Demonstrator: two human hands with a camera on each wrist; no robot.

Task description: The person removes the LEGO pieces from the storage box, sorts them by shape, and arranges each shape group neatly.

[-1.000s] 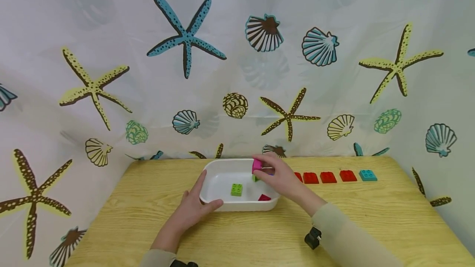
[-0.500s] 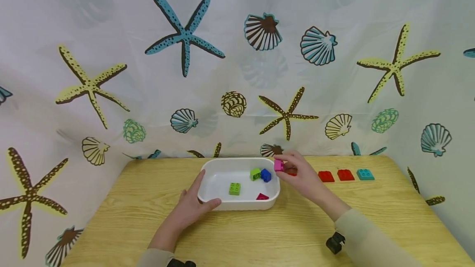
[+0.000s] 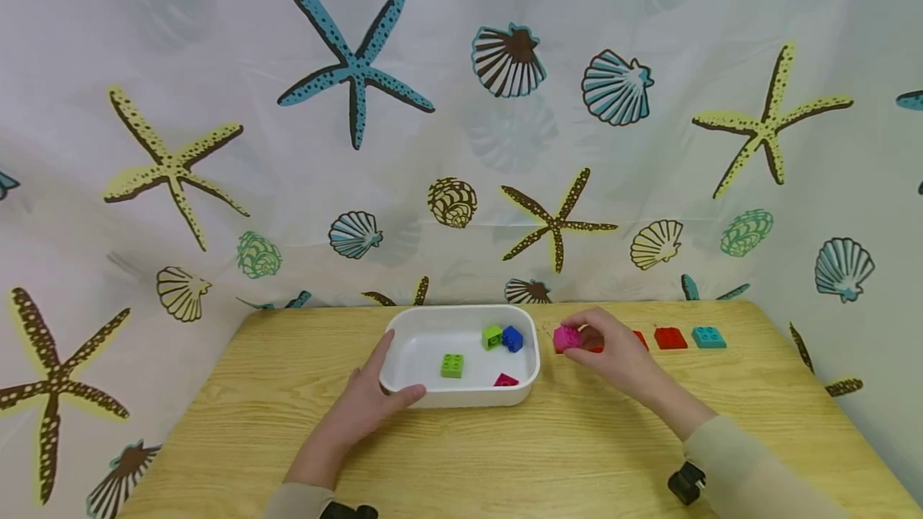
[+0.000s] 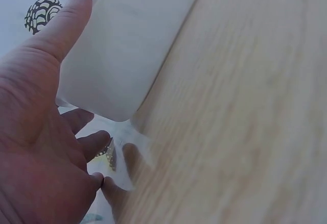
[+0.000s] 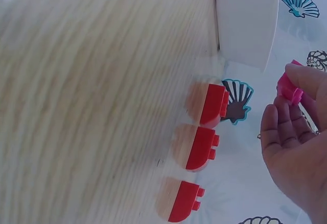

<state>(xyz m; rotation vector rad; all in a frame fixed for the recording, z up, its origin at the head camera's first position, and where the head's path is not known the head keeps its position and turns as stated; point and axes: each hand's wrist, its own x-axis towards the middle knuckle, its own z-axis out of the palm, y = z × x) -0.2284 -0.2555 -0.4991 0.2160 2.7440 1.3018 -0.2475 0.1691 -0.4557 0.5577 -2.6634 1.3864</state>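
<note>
A pink toy brick [image 3: 566, 338] is pinched between the thumb and fingertips of my right hand [image 3: 613, 351]. It is over the left end of a row of red bricks [image 3: 671, 338], raised off the table in the right wrist view. My left hand [image 3: 364, 399] grips the left front corner of a white tray [image 3: 461, 397], thumb along the front rim and fingers at the left side. Inside the tray lie a light green brick [image 3: 452, 366], a second green brick [image 3: 492, 336] tipped on its side, a blue brick [image 3: 513, 339] and a dark pink brick [image 3: 505, 380].
A turquoise brick [image 3: 709, 337] ends the row on the right. The wooden table [image 3: 505, 463] backs onto a white curtain [image 3: 433, 126] printed with starfish and shells, which also hangs along both sides.
My right hand has carried the pink brick from over the tray's right side out to the right, above the red row. My left hand stays at the tray.
</note>
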